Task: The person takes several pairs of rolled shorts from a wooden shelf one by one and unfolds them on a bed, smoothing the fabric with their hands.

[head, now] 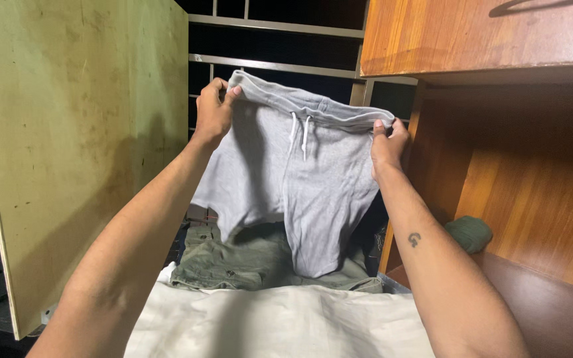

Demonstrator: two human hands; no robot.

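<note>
I hold up a pair of grey sweat shorts (pixel 286 172) with white drawstrings, spread by the waistband. My left hand (pixel 215 113) pinches the waistband's left end. My right hand (pixel 387 144) grips its right end. The shorts' legs hang down over an olive-green garment (pixel 247 262) lying below. In front of that lies a white cloth (pixel 280 321).
An open pale wooden cupboard door (pixel 81 146) stands at the left. A brown wooden cabinet (pixel 499 33) with a shelf recess is at the right, with a rolled dark green item (pixel 470 233) on the shelf. Metal window bars (pixel 273 66) are behind the shorts.
</note>
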